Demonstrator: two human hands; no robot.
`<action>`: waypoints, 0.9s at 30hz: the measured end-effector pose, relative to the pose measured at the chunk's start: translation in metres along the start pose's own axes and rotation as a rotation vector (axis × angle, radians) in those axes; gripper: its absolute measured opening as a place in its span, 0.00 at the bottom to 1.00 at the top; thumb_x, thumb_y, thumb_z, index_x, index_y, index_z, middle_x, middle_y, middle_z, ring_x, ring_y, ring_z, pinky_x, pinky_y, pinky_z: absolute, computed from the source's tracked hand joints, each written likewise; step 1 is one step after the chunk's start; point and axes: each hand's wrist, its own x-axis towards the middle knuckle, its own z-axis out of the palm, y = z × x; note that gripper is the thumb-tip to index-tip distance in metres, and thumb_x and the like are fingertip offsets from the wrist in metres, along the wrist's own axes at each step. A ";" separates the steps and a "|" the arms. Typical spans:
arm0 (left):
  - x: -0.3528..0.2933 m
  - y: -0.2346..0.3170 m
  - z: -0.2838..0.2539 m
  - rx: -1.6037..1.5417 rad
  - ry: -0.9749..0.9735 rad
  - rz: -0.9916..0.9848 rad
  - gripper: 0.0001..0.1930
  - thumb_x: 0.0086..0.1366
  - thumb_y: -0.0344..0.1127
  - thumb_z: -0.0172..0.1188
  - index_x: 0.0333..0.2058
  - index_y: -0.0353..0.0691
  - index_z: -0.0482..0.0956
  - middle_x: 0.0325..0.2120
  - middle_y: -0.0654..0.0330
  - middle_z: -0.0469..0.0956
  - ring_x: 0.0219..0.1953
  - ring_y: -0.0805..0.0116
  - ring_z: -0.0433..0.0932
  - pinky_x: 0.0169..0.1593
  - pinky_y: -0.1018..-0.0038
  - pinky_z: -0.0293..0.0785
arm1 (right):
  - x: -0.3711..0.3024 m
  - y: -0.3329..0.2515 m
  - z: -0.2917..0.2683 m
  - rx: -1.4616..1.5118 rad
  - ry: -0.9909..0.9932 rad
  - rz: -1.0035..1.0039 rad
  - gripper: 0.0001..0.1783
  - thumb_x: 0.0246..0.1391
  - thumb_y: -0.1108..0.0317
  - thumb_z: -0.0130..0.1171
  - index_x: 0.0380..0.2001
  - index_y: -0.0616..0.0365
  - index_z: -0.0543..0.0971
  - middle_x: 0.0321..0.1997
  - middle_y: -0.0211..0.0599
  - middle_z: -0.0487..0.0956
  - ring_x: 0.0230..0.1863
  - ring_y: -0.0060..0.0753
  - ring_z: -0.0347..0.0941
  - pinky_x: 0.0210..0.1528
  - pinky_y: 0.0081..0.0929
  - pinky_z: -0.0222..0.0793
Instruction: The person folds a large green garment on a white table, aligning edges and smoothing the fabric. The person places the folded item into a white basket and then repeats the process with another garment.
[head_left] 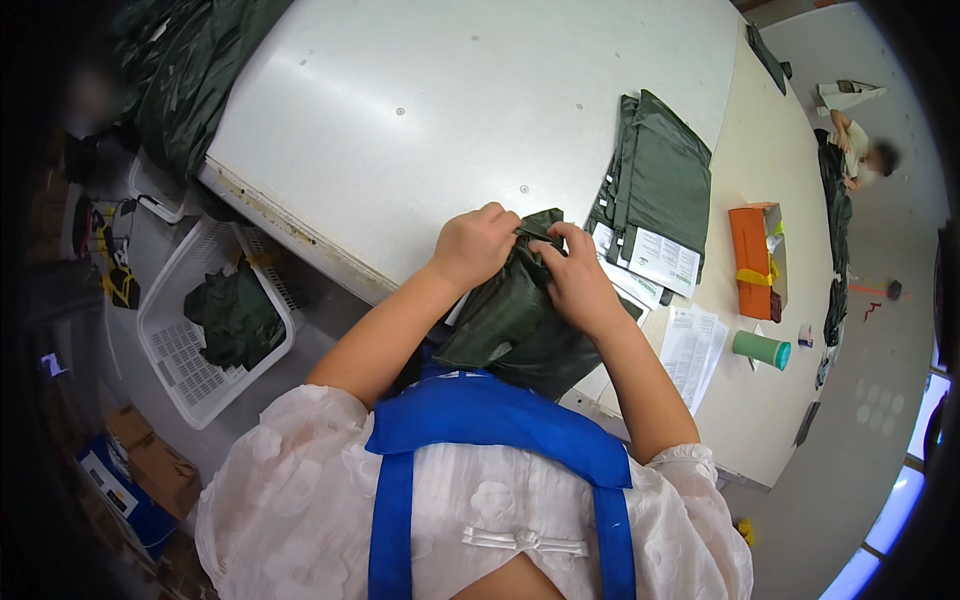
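Observation:
A dark green fabric pouch [510, 320] hangs from both my hands over the front edge of the table, close to my body. My left hand [478, 243] pinches its upper edge, the fingertips bent inward. Just to the right, my right hand [577, 272] grips the same edge with thumb and forefinger. A bunched fold of the fabric [541, 222] sticks up between the two hands. What lies inside the pouch, if anything, is hidden.
Right of my hands lies a stack of flat green pouches [665, 170] with printed sheets [690, 345] near it. An orange box [752, 262] and a green roll [762, 349] stand farther right. A white basket [165, 350] holds green fabric at left; another person [855, 150] works far right.

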 end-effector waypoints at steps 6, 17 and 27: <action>-0.001 0.013 -0.003 -0.029 0.048 0.019 0.03 0.53 0.28 0.58 0.29 0.40 0.75 0.23 0.56 0.74 0.25 0.55 0.76 0.28 0.64 0.74 | -0.003 0.008 0.009 0.334 0.046 0.040 0.19 0.47 0.72 0.59 0.46 0.57 0.74 0.56 0.47 0.66 0.55 0.50 0.66 0.55 0.36 0.66; 0.005 0.030 -0.006 0.022 0.036 0.104 0.03 0.54 0.27 0.57 0.28 0.40 0.73 0.22 0.57 0.70 0.23 0.56 0.75 0.26 0.64 0.72 | 0.023 0.025 0.030 0.348 0.101 0.286 0.29 0.43 0.76 0.62 0.48 0.64 0.61 0.51 0.56 0.66 0.45 0.54 0.73 0.45 0.39 0.70; -0.038 -0.007 -0.018 0.166 -0.279 -0.263 0.06 0.55 0.24 0.53 0.32 0.37 0.69 0.24 0.48 0.72 0.29 0.47 0.76 0.30 0.60 0.73 | 0.033 0.056 0.065 0.144 0.160 0.605 0.23 0.43 0.69 0.61 0.42 0.55 0.63 0.26 0.49 0.79 0.31 0.54 0.77 0.34 0.45 0.71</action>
